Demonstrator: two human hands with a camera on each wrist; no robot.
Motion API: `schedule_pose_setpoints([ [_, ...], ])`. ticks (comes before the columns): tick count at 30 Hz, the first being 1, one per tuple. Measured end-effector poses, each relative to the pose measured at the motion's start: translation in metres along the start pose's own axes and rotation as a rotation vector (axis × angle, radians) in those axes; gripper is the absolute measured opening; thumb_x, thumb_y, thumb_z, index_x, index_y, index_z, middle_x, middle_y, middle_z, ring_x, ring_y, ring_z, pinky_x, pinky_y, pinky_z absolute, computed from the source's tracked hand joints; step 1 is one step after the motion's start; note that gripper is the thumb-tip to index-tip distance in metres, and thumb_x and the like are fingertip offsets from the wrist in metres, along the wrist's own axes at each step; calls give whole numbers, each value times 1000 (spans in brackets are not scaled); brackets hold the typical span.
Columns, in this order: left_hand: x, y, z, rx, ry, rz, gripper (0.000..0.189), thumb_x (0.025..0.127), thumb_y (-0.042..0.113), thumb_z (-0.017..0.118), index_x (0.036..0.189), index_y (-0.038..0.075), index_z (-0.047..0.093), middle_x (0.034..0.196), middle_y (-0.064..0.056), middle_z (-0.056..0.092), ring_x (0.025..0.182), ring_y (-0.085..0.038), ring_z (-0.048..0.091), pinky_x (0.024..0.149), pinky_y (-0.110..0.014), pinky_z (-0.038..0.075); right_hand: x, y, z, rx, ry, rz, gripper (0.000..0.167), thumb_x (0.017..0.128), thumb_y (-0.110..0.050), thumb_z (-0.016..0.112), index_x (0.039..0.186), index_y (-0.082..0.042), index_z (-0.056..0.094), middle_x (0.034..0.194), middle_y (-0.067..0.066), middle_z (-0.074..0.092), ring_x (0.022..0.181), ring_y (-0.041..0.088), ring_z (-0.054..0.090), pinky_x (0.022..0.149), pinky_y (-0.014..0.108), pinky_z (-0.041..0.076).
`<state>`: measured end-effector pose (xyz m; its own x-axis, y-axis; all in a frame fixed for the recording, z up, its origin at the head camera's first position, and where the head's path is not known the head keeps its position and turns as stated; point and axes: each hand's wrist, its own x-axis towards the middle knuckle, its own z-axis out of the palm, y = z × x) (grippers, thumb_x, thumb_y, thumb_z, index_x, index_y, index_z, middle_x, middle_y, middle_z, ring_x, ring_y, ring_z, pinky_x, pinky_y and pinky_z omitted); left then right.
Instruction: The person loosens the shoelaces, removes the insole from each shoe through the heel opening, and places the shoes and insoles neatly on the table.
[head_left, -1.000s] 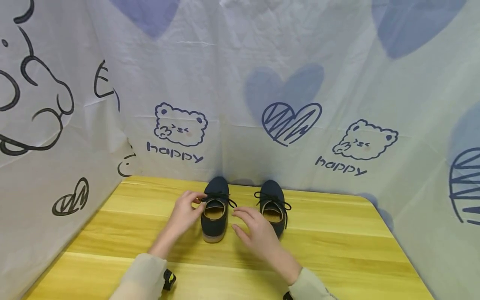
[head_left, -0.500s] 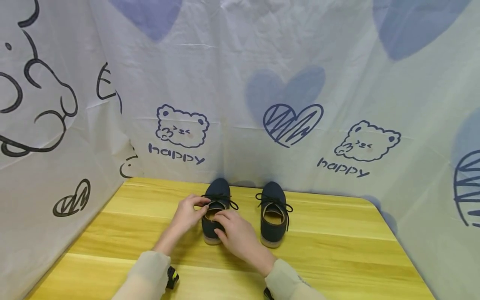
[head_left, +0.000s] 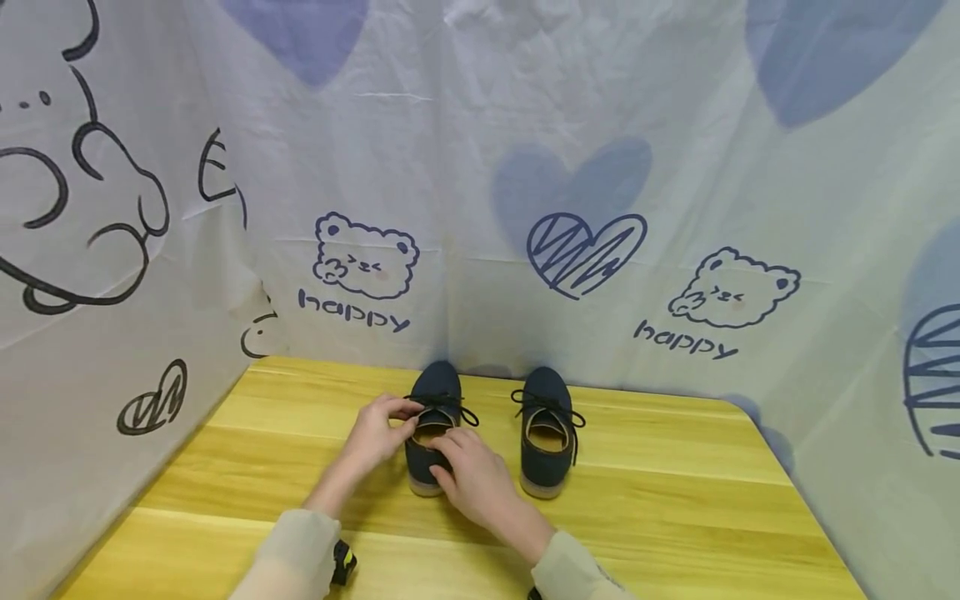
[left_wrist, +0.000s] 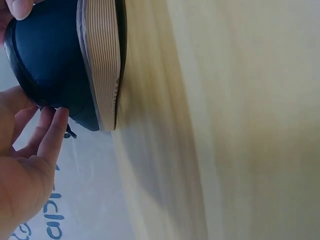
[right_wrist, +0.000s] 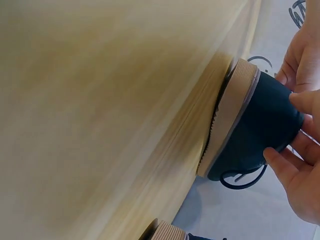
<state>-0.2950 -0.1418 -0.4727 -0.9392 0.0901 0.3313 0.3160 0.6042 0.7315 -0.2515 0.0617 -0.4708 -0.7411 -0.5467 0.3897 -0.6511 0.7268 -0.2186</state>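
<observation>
A dark navy lace-up shoe with a ribbed tan sole stands at the table's back edge, toe to the curtain. My left hand holds its left side by the laces, thumb at the collar. From the right, my right hand grips the heel end, thumb at the back and fingers along the right side of the opening. In the right wrist view, the shoe's side shows between sole and fingers. The matching shoe stands apart to the right, its black laces tied in a bow.
A yellow wood-grain table lies under both shoes. Behind it hangs a pale curtain printed with hearts, bears and the word "happy". Another curtain panel runs along the left side. Black wrist straps show by the light sleeves.
My right hand has moved left from beside the right shoe onto the left shoe's heel. The left hand has come slightly further over the shoe's side.
</observation>
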Motion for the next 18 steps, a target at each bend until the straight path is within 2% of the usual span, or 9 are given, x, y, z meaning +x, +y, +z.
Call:
schedule_pose_setpoints([
  [7,-12,10,-2,11,-39,35,18,94,1,72,112,3,77,110,-13,66,99,-30,70,87,-48,58,-12,-1,-8,45,-6,-1,28,100,-30,72,123,-16,70,127,4,66,123,22,61,98,39,56],
  [13,-27,20,-2,31,-85,72,18,93,3,76,111,3,76,105,-7,64,93,-21,68,85,-42,58,-26,2,-14,54,2,-41,23,98,-32,74,114,-15,70,124,5,67,121,22,61,100,38,54],
  [18,-40,27,-3,73,-111,129,22,92,7,79,113,7,75,107,-4,64,90,-17,66,80,-38,58,-40,8,-22,81,42,-96,25,95,-36,78,105,-16,68,113,0,68,111,18,63,88,33,58],
])
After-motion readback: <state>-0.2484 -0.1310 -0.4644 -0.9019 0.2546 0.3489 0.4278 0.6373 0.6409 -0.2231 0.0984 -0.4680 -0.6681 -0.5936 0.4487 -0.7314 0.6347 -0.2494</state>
